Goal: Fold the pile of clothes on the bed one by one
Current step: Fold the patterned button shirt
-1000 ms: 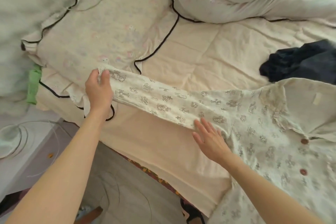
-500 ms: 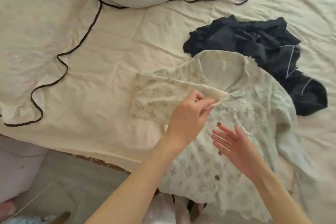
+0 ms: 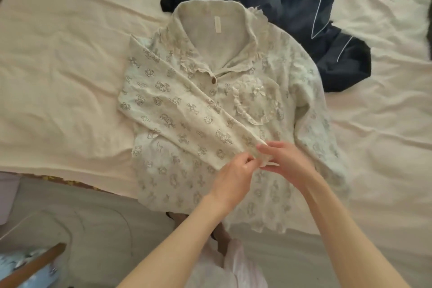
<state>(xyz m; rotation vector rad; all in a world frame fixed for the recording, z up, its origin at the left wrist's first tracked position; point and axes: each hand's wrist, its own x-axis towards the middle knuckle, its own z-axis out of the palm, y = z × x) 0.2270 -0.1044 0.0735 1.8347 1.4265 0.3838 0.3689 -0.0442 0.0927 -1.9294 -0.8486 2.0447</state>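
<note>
A cream patterned pajama shirt [image 3: 233,91] with a frilled collar and brown buttons lies face up on the bed, its hem hanging over the near edge. Its left sleeve [image 3: 177,105] is folded diagonally across the front, from the shoulder down to the lower middle. My left hand [image 3: 236,173] and my right hand [image 3: 287,161] both pinch the frilled cuff at the sleeve's end, close together over the shirt's front. A crumpled dark navy garment [image 3: 292,2] with white piping lies just behind the shirt's collar and right shoulder.
The bed is covered by a wrinkled cream sheet [image 3: 58,77]. The grey floor [image 3: 93,229] shows below the near edge. A wooden edge with blue fabric [image 3: 30,266] sits at the bottom left.
My left hand carried the sleeve from stretched out to the left across the shirt's front. My right hand left the shirt body and now pinches the cuff too. The view shifted right.
</note>
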